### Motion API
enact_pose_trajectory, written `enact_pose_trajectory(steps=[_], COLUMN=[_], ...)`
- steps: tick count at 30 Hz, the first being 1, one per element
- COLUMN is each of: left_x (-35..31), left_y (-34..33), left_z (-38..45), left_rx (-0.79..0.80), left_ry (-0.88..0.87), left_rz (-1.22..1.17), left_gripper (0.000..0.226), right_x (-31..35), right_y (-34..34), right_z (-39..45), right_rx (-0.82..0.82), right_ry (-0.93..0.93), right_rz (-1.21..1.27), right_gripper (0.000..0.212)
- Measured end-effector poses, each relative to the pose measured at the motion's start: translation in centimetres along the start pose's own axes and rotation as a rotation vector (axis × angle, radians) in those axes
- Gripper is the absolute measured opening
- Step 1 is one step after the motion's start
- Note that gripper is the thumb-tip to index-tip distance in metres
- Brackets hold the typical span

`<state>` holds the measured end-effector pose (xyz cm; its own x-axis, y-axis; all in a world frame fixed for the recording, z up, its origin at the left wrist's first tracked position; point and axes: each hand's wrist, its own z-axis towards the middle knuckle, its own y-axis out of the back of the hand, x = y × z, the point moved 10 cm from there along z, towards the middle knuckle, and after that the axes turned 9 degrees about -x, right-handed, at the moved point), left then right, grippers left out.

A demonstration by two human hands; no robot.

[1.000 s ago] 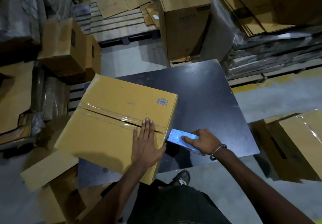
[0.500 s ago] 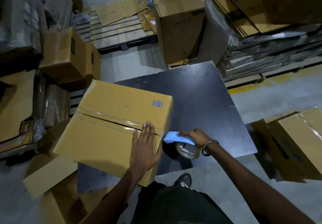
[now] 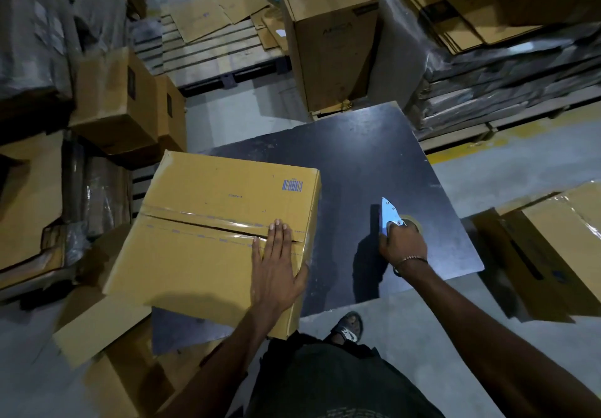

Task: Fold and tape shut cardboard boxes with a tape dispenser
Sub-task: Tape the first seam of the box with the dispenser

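now the tape dispenser (image 3: 392, 219) has been pulled away from the cardboard box (image 3: 221, 235) and is gripped in the right hand (image 3: 403, 248) over the dark table (image 3: 374, 157), toward three o'clock of the box. the box is pressed flat by the open left hand (image 3: 276, 268) at the seam's near end. tape is seen along the seam, so this strip is judged finished and cut.

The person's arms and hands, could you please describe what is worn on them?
Both forearms are bare, with no sleeves in view. The right hand has a thin beaded bracelet around its wrist. The left hand wears no glove, ring, or band that shows.
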<state>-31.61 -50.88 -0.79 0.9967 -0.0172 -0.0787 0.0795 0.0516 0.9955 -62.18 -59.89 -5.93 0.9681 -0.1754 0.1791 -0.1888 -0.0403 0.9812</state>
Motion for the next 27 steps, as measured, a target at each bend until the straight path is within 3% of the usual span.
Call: enact_pose_trajectory(steps=[3,5,6,8,9,11,13,15,17,20,22,24,27], left_x=[-0.1,-0.5,-0.8,-1.2,-1.3,-0.7,0.2,0.7,0.9,0.7,0.9,1.3,2.1], left_y=[0.0,0.1,0.0,-0.6,-0.7,-0.6,0.3,1.2,1.2,1.3,1.9,2.5,3.8], left_z=[0.0,0.7,1.3,2.5,2.9,3.1,2.4,1.4,0.8,0.9,0.6,0.1,0.0], left_rx=[0.0,-0.013,-0.003,0.043,0.064,0.096,0.087,0.04,-0.013,-0.115,-0.208,-0.309,-0.431], left_ry=[0.025,0.051,0.072,0.097,0.089,0.02,-0.121,-0.233,-0.243,-0.199,-0.206,-0.216,-0.18], left_rz=[0.009,-0.02,-0.043,-0.077,-0.098,-0.184,-0.228,-0.196,-0.171,-0.167,-0.184,-0.197,-0.302], left_gripper=[0.086,0.087,0.089,0.093,0.094,0.088,0.078,0.074,0.071,0.062,0.054,0.045,0.031], right_x=[4.1,8.8,11.1,15.7,17.7,20.0,20.0,18.6,16.9,17.0,19.0,20.7,19.8], right_y=[2.6,5.0,5.0,3.2,2.1,0.7,-3.9,-11.8,-14.2,-5.2,-1.8,-1.5,-4.7], right_z=[-2.1,-4.3,-5.0,-6.5,-7.0,-7.5,-8.1,-9.5,-10.9,-10.7,-9.9,-9.5,-9.6], right_rx=[-0.135,-0.193,-0.113,0.197,0.328,0.42,0.493,0.655,0.673,0.458,0.367,0.347,0.418], right_ry=[0.016,0.033,-0.013,-0.166,-0.232,-0.261,-0.245,-0.287,-0.362,-0.468,-0.37,-0.315,-0.522], right_rz=[0.084,0.435,0.65,1.02,1.165,1.313,1.325,1.354,1.413,1.31,1.296,1.226,1.2], right_gripper=[0.03,0.029,0.033,0.05,0.067,0.105,0.111,0.097,0.09,0.076,0.075,0.089,0.11])
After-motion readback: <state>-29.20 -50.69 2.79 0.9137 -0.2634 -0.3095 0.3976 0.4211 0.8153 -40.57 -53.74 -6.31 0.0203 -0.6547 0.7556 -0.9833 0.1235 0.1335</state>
